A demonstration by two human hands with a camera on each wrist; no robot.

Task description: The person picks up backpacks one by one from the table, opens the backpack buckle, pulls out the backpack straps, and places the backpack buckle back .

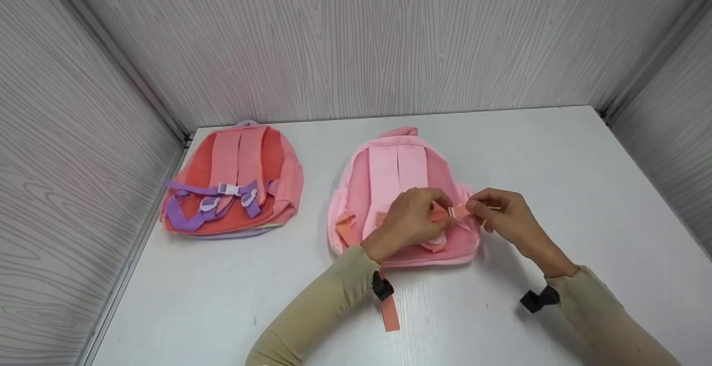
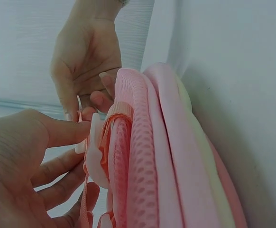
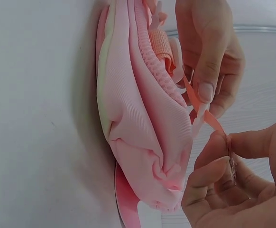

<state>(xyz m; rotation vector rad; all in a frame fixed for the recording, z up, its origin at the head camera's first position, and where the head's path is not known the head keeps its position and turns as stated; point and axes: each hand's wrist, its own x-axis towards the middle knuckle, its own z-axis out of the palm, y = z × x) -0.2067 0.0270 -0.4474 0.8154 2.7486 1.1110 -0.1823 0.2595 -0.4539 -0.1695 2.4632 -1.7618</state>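
One pink backpack (image 1: 397,171), back up: dotted mesh (image 2: 142,152), orange straps (image 1: 391,315), white buckle (image 2: 96,164).

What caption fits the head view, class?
Left hand and right hand hold an orange strap and buckle over a pink backpack.

Hands: 2, one left hand (image 1: 414,216) and one right hand (image 1: 509,218). Backpacks: 2, one pink backpack (image 1: 384,179), one coral backpack (image 1: 250,160). Top loops (image 1: 403,131): 2, one per backpack. White buckles (image 1: 228,189): I count 3 on the coral; at least 2 on the pink, partly hidden by fingers. Sleeves (image 1: 322,296): 2. Black wrist pieces (image 1: 382,286): 2. Table (image 1: 556,177): 1. Walls (image 1: 389,49) visible from here: 3.
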